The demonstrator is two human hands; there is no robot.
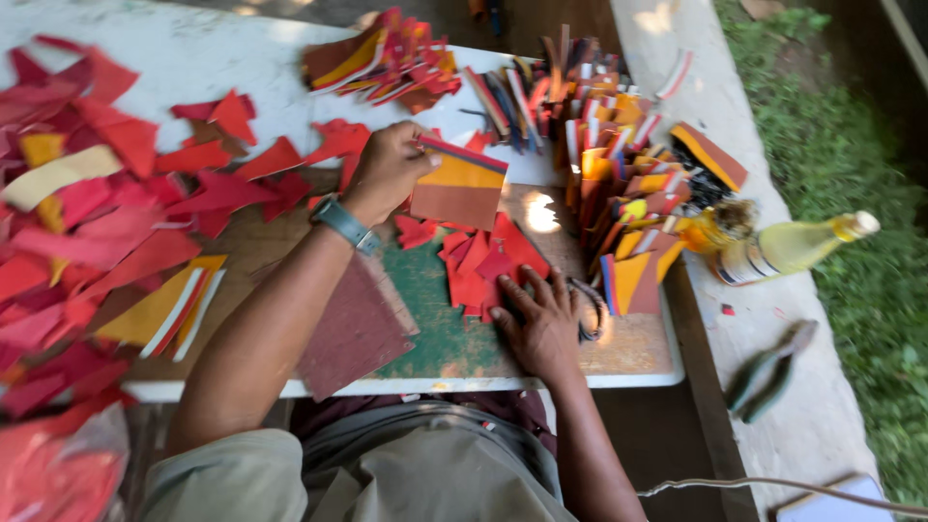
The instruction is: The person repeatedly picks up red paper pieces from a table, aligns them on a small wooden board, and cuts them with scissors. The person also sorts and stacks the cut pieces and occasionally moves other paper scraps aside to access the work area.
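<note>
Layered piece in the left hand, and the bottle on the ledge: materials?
Layered piece, held by the left hand: looks like stacked foam or rubber sheet, matte, orange, brown and red bands; could be leather. Bottle: clear plastic or glass, glossy, yellowish liquid showing through.

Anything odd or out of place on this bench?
Yes: a yellow bottle lies tipped on its side on the ledge right of the table, no spill visible. Red offcuts lie scattered at left. The left hand holds a layered piece; the right hand presses red scraps.

Bright daylight, dappled shade; hot glare patch on surface (pixel 541 215) just beyond right grip (pixel 541 319). Motion blur, esp. frame edges.
</note>
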